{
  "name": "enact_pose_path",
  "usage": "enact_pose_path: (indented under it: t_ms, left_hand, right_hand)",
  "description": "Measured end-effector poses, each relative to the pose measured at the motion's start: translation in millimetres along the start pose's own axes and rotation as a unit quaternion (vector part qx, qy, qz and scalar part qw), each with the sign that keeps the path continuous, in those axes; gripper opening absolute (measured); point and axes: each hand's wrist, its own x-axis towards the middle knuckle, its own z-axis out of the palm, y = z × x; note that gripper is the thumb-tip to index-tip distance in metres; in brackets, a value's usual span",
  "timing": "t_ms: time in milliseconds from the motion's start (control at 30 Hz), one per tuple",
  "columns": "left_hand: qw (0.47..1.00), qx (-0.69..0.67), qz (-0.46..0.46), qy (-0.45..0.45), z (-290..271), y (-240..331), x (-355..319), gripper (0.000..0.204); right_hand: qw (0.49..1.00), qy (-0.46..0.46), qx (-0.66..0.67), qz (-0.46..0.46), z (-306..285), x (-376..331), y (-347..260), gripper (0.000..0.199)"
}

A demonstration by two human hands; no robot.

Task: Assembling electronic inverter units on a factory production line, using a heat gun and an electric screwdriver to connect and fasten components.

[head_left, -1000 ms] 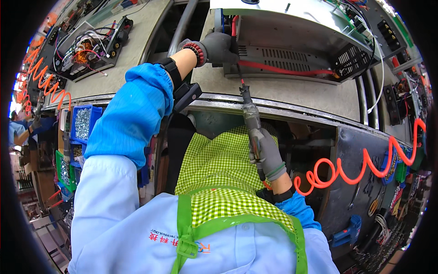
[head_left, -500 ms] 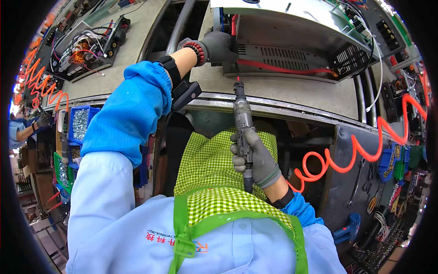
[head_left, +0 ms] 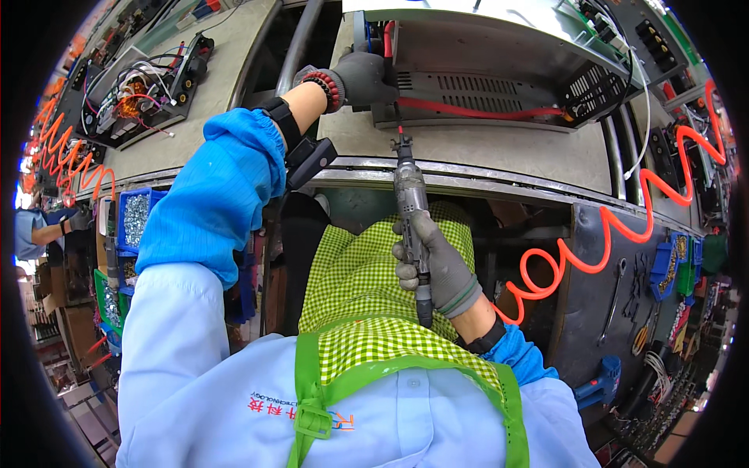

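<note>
Resting on the grey workbench (head_left: pixel 484 152), the long grey metal chassis (head_left: pixel 476 74) shows vent slots and a red cable; the gloved left hand (head_left: pixel 360 78) grips its near-left corner. The right hand (head_left: pixel 437 265) clasps an upright pneumatic screwdriver (head_left: pixel 411 210).

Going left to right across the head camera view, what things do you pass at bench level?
Blue parts bin → blue sleeve → left hand → pneumatic screwdriver in the right hand → orange coiled air hose → hanging wrench.
</note>
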Motion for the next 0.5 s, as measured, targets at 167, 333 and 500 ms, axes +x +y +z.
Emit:
enact_pose_path:
  t_ms: [167, 333, 500]
  left_hand:
    - [1.0, -0.002, 0.01, -0.015, 1.2, 0.0, 4.4, 0.025]
    - [0.999, -0.036, 0.013, -0.013, 2.8, -2.3, 2.7, 0.025]
    - [1.0, -0.022, 0.012, -0.019, 4.8, -1.9, 5.4, 0.024]
  right_hand:
    - [1.0, 0.008, 0.001, 0.003, -0.4, -0.7, -1.6, 0.051]
    - [1.0, 0.018, -0.02, -0.005, -0.1, 0.2, 0.1, 0.053]
    - [0.999, 0.034, -0.025, -0.015, 2.8, -0.6, -0.1, 0.057]
